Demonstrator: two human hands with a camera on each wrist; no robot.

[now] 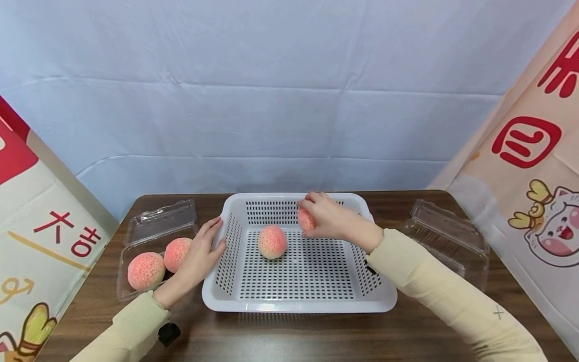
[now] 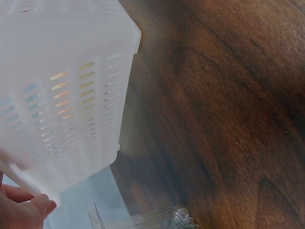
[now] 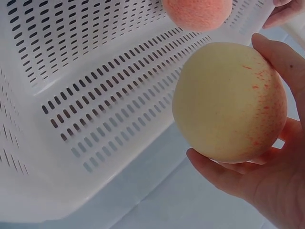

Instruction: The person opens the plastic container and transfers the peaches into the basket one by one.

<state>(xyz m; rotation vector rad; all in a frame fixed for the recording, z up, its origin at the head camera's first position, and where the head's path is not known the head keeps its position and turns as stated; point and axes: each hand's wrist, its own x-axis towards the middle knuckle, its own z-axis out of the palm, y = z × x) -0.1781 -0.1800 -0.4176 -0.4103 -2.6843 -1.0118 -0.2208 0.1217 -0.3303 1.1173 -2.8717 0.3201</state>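
A white perforated basket (image 1: 298,306) stands on the table, with one pink-and-cream peach (image 1: 273,242) on its floor. My right hand (image 1: 327,218) holds a second peach (image 1: 306,219) above the right part of the basket floor. The right wrist view shows this held peach (image 3: 228,102) between thumb and fingers of the hand (image 3: 281,167), its pale side facing the camera. My left hand (image 1: 201,256) rests its fairly straight fingers against the basket's left rim; in the left wrist view only fingertips of that hand (image 2: 24,207) show beside the basket wall (image 2: 71,95).
Left of the basket, an open clear plastic box (image 1: 124,271) holds two peaches (image 1: 146,271) (image 1: 176,254), partly behind my left hand. Another clear plastic box (image 1: 475,251) lies open at the right. A pale cloth (image 1: 289,125) hangs behind the table (image 1: 253,337).
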